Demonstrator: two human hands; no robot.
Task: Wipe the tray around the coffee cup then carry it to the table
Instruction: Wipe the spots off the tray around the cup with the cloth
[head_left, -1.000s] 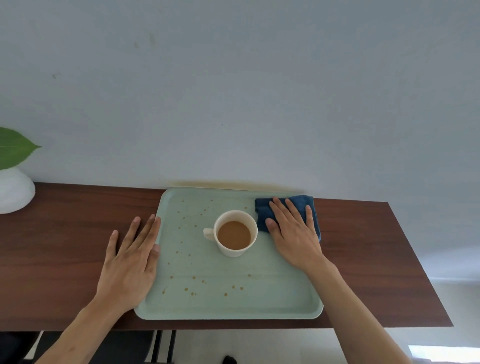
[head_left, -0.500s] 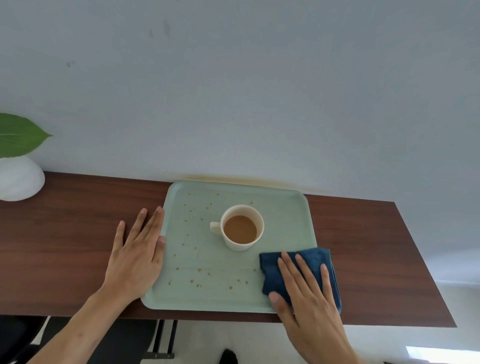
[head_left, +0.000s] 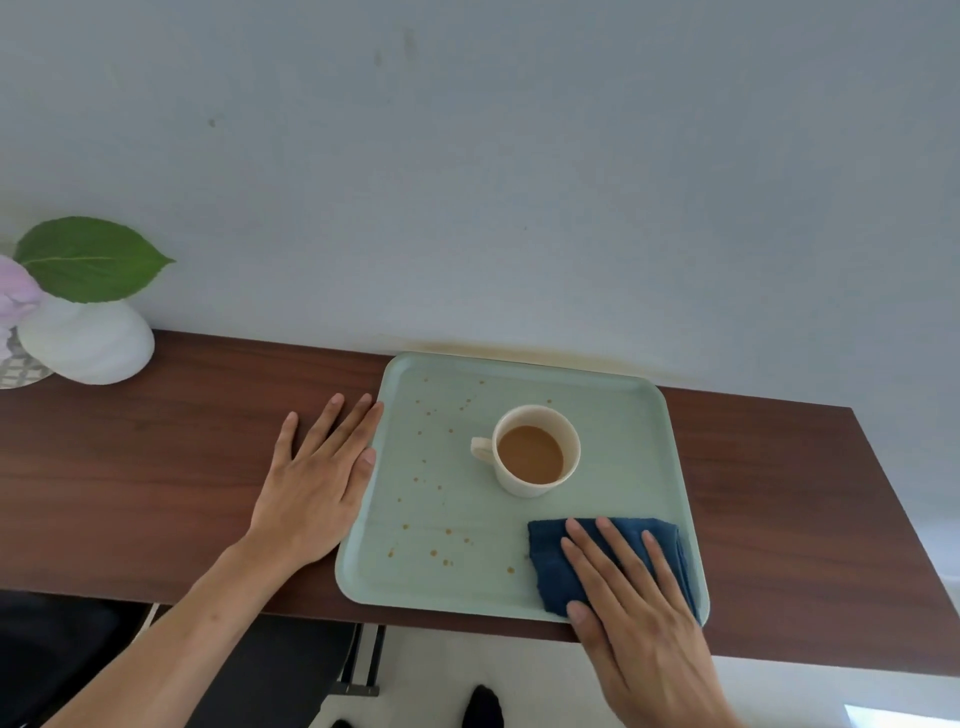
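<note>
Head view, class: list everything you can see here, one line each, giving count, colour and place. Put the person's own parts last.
Tray: one, pale green, on the wooden surface against the wall.
Coffee cup: one, cream, on the tray, handle to the left.
Coffee drops: many, brown, mostly on the tray's left and near parts.
Cloth: one, dark blue, tray's near right corner.
Wooden surface: one, dark brown.
Vase: one, white, far left.
Leaf: one, green, above the vase.
Left hand: flat beside the tray's left edge.
Right hand: flat on the cloth.

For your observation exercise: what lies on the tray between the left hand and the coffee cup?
In the head view, only bare tray floor speckled with small brown coffee drops lies between the left hand and the coffee cup.
</note>
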